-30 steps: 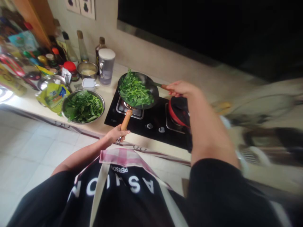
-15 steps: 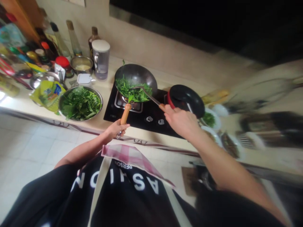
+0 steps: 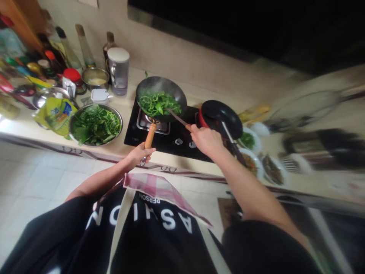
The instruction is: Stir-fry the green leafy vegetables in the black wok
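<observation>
My left hand [image 3: 140, 153] is closed round the wooden handle of a dark wok [image 3: 174, 91], which sits over the left burner. Leafy greens [image 3: 154, 103] lie in the wok, and faint steam rises from them. In my right hand [image 3: 207, 140] is a spatula [image 3: 178, 118] with a wooden grip and a metal shaft. Its blade is hidden down among the greens. To the left of the stove, a metal bowl [image 3: 122, 127] is heaped with more raw leaves [image 3: 95, 123].
A red-sided frying pan [image 3: 225, 116] stands on the right of the black stove [image 3: 165, 142]. Plates of food, including chopped greens [image 3: 247, 140], line the right counter. A lidded pitcher [image 3: 119, 72], a yellow bag [image 3: 55, 114] and several bottles stand to the left.
My right hand has shifted slightly left and the spatula's blade has sunk into the greens. Steam now shows above the wok. My left hand keeps its hold on the handle.
</observation>
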Demonstrator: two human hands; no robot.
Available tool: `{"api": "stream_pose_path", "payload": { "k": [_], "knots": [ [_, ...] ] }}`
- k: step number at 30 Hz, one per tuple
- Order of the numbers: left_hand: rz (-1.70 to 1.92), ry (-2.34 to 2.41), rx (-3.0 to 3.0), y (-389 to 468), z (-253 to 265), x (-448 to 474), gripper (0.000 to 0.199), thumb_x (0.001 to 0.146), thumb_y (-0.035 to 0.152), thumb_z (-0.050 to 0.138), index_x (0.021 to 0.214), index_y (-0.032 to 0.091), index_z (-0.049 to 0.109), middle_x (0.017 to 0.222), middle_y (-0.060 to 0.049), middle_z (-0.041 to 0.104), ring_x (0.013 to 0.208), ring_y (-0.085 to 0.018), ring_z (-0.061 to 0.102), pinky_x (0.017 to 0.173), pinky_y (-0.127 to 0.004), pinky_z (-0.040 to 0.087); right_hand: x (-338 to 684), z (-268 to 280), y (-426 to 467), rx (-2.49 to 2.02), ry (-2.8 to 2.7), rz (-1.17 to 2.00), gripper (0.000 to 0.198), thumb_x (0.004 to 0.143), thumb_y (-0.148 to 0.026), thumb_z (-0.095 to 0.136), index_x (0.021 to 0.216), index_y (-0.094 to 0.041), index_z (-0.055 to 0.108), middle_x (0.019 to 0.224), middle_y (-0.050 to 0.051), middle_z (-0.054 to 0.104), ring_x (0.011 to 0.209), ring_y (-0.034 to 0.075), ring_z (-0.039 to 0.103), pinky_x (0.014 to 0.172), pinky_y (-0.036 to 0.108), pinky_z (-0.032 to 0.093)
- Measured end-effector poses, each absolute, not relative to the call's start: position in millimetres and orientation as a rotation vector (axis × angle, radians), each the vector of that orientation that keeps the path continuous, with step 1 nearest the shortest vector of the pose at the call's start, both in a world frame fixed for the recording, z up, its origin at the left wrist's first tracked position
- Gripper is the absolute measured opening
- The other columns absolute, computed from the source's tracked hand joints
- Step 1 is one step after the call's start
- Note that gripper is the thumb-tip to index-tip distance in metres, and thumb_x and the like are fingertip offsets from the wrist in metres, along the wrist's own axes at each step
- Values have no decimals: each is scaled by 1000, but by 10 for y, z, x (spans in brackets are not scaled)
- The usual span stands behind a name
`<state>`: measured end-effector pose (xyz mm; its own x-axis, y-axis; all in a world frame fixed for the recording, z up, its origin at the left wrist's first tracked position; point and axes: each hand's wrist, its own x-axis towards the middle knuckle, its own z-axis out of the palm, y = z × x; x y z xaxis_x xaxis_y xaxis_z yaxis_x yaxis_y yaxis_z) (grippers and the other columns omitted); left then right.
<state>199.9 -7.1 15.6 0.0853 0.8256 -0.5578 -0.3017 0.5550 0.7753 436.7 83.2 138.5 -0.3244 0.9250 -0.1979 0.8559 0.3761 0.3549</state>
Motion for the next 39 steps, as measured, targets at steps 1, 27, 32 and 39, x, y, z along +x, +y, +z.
{"api": "stream_pose_path", "payload": {
  "k": [1,27,32,39],
  "knots": [
    [908,1204,540,-76,148,1997,39,85,28,84,94,19,47,58,9,51,38,-5,45,37,-15,32,4394,1407,894,1571,2274,240,51,104,-36,36,148,-18,54,114,18,72,92,29,71,74,34,48],
    [926,1203,569,-145,230,2008,37,86,28,82,94,19,47,59,9,49,39,-5,43,37,-16,32,3709,1338,1602,1673,2559,67,46,104,-38,37,137,-21,64,117,13,74,98,28,67,76,32,43],
    [921,1196,580,-137,131,1999,35,87,29,81,97,19,49,59,9,48,39,-5,43,37,-16,31,4106,1438,1253,1527,2469,271,51,104,-39,36,151,-25,51,115,14,72,95,27,67,69,31,40],
    [917,1192,555,-131,140,2000,33,90,26,78,96,19,47,60,9,48,40,-5,43,37,-16,33,4633,1694,686,1447,2278,404,51,106,-40,33,154,-29,47,113,11,69,83,26,69,61,31,38]
  ]
}}
